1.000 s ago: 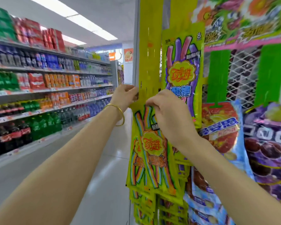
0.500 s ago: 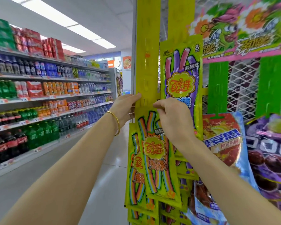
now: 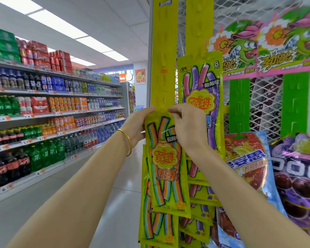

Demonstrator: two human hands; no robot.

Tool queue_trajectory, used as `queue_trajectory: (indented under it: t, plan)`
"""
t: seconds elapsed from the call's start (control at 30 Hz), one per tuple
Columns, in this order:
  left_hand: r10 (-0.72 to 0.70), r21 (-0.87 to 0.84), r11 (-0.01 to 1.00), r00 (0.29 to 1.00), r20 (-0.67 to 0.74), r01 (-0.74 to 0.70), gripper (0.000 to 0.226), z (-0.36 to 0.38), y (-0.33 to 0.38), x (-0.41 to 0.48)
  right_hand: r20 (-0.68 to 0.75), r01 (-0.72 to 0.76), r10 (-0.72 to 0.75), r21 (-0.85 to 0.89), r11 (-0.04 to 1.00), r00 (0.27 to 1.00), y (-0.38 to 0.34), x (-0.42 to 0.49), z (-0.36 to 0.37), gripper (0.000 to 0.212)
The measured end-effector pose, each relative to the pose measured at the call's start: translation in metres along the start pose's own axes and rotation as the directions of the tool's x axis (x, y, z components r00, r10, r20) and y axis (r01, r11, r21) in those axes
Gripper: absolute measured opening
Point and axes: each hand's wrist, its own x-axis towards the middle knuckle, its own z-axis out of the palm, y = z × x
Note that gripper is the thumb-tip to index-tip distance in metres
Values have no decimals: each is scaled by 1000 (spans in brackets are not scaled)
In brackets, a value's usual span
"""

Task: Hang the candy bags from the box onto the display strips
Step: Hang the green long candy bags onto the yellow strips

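A yellow candy bag with rainbow sour strips (image 3: 166,169) hangs against the left yellow display strip (image 3: 164,56). My left hand (image 3: 137,126) grips the bag's top left corner, and my right hand (image 3: 187,127) pinches its top right edge at the strip. More rainbow bags (image 3: 150,228) hang below it on the same strip. A purple-and-pink candy bag (image 3: 200,97) hangs on the second yellow strip (image 3: 199,24) just to the right. The box is not in view.
Green strips (image 3: 239,104) on a white mesh panel (image 3: 265,108) carry a blue cola-candy bag (image 3: 247,165) and a purple grape bag (image 3: 299,176) at right. Drink shelves (image 3: 48,108) line the left side of a tiled aisle (image 3: 118,203).
The view has tilted upward, so the strips, bags and both hands sit lower in frame. Both hands stay on the top of the rainbow bag, now holding its corners at the strip.
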Motion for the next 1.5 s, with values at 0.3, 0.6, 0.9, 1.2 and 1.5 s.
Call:
queue_trajectory:
  t: [0.3,0.6,0.9,1.2,1.5]
  plan:
    - [5,-30,1000,1000,23,-5,22,1,-6,2,74,56,-34,-323,945,997,-3,4,7,26]
    - [11,-93,996,997,79,-3,20,-3,-9,0,162,72,-9,-386,920,987,-1,1,9,21]
    - [149,114,982,988,47,-154,24,-9,-19,-9,202,114,-30,-416,902,979,1,-10,7,17]
    - [240,413,888,970,-36,-204,14,-16,-31,-3,143,197,-148,-449,871,979,0,-27,11,39]
    - [417,489,833,873,-252,-257,44,-17,-66,-78,-76,329,-370,-317,890,926,10,-96,10,35]
